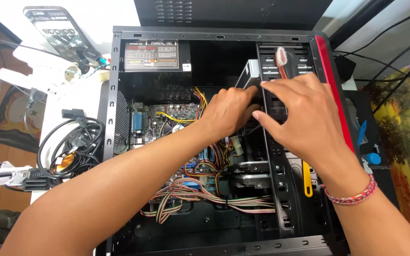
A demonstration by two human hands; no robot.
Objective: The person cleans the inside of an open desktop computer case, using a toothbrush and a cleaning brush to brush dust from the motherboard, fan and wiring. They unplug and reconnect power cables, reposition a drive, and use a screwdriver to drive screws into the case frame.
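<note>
White desk top (48, 109) shows on one side of a big black computer case (115, 95) that lies open, with its side panel off. Inside the case are a green circuit board (167, 118), a power box (155, 56) at the far end, and lots of colored wires (200, 192) that run across the bottom.

Both hands are deep in the middle of the case. The left hand (228, 111) is curled, and its fingers wrap around the near end of a silver drive box (248, 73). The fingertips are hidden behind the box, so how tight the grip is cannot be told. The right hand (300, 118) lies flat over the black metal drive rack (281, 189), just beside the left hand. Its fingers are stretched out and close together, and their tips touch the side of the silver box. A woven bracelet (352, 194) is on the right wrist.

Just past the right fingertips a red and white toothbrush (282, 59) rests on the rack. Under the right wrist a yellow tool handle (307, 180) pokes out. Beyond the right hand's knuckles runs the red front edge (333, 80) of the case.

Far out from the left arm a bundle of black cables (72, 142) lies coiled on the desk.
</note>
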